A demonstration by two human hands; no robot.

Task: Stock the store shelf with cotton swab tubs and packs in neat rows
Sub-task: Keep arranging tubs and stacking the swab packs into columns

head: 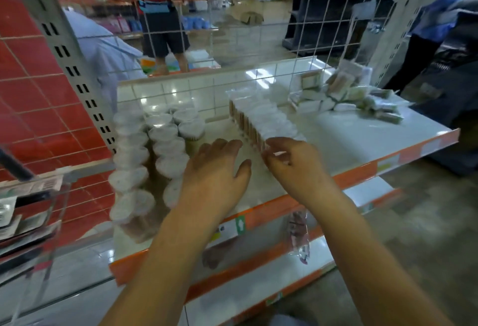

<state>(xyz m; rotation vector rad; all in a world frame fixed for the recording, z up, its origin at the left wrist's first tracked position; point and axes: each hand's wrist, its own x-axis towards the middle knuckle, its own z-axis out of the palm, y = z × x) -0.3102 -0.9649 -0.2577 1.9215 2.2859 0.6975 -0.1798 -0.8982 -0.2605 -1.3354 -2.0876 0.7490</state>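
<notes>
My right hand [289, 162] has a narrow grip pinching the nearest cotton swab pack [269, 144] to square its row [261, 118], while my left hand [217, 170] hovers wide beside it, tubs [160, 142] further left on the shelf [362, 139].

Head-worn view, close, perhaps slightly blurred, down over shelf [362, 144].

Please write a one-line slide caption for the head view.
Right hand pinches the front of a pack row; left hand hovers open beside round tubs.
</notes>
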